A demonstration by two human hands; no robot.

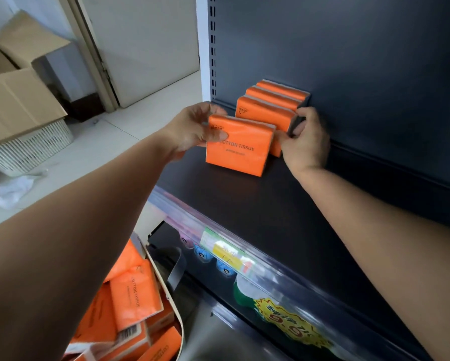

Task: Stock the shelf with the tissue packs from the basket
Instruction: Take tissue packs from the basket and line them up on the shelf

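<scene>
Orange film-wrapped tissue packs stand on edge on the dark shelf (284, 217), 3 forming a row (276, 96) against the far panel. The left hand (195, 128) pinches the front pack (241, 149) by its left end, holding it upright. The right hand (303, 138) grips the right end of the nearest row pack (263, 112), probably to keep the faces aligned. More soft, rectangular packs (132, 295) lie in the basket (178, 324), near left.
</scene>
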